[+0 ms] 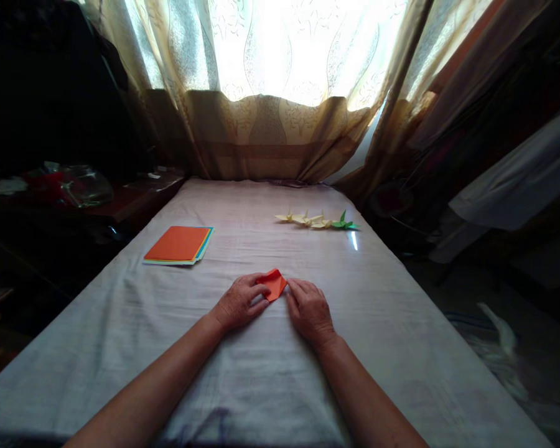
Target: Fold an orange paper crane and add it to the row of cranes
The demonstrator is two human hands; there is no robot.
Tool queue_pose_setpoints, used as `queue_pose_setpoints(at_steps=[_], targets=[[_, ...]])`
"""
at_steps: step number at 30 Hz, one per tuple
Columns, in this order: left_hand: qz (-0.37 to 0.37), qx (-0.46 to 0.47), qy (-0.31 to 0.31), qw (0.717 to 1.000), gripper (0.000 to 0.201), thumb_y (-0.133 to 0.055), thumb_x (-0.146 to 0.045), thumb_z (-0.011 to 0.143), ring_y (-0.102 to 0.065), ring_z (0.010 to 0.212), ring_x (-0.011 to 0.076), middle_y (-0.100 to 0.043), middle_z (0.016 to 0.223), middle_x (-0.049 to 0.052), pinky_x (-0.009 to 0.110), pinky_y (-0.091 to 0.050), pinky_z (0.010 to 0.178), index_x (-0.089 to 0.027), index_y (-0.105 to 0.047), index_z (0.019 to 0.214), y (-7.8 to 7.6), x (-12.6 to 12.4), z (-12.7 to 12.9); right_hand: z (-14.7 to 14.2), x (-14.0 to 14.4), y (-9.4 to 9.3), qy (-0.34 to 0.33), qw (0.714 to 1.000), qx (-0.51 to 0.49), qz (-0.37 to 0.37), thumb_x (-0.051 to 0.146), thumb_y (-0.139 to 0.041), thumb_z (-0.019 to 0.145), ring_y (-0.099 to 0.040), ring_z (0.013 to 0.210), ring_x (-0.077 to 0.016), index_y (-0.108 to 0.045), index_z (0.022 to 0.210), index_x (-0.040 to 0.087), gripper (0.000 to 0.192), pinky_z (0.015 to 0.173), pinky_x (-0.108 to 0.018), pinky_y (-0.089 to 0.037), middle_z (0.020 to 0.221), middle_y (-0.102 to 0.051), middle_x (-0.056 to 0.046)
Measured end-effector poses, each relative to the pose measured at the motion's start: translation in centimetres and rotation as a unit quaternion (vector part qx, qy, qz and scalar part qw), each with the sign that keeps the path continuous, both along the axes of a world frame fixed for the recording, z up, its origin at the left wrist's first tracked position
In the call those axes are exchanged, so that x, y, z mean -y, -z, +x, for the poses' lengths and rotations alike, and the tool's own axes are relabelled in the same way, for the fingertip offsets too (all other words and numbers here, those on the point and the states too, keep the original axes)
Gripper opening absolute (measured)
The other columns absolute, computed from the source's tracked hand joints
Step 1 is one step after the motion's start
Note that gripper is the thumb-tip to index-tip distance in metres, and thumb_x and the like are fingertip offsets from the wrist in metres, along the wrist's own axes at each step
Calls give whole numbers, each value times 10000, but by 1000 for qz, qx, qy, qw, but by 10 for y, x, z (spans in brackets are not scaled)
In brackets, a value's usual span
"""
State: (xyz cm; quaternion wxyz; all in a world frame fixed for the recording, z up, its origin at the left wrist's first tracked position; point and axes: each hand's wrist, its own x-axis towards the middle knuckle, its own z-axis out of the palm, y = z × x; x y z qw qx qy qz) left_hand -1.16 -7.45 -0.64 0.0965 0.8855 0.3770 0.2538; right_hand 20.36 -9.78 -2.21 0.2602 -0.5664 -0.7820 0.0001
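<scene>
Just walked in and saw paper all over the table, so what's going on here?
A person is working a small orange paper with both hands on a table covered in pale cloth. The left hand and right hand pinch the partly folded piece from either side. To the left lies a stack of coloured sheets, orange on top. Further back on the right sits a row of finished folded figures, pale yellow ones and one green. A bright curtained window is behind.

Bed (401, 348): we saw pale cloth covering it.
Left side: we found a paper stack (178, 244), orange on top.
Far right: we counted folded cranes (316, 219).
Middle: our folded orange paper (274, 284) lay flat.
</scene>
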Motion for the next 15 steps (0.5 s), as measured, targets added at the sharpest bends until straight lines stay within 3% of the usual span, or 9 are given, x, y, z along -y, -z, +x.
queue_pose_setpoints(at_steps=[8, 15], targets=[[2, 23, 2, 1000, 164, -630, -268, 878, -564, 1182, 254, -585, 1286, 123, 398, -449, 1021, -214, -698, 1018, 3, -1, 0, -4, 0, -8, -22, 998, 37, -35, 200, -510, 904, -548, 1175, -241, -538, 1355, 238, 454, 951, -384, -406, 1300, -624, -92], [4, 38, -5, 999, 159, -662, -182, 827, -611, 1073, 233, -620, 1173, 107, 374, -489, 963, -198, -700, 981, 4, 0, -1, 0, 0, 4, 32, 997, -7, 72, 211, -539, 863, -569, 1094, -259, -547, 1315, 155, 455, 913, -385, -413, 1206, -660, -138]])
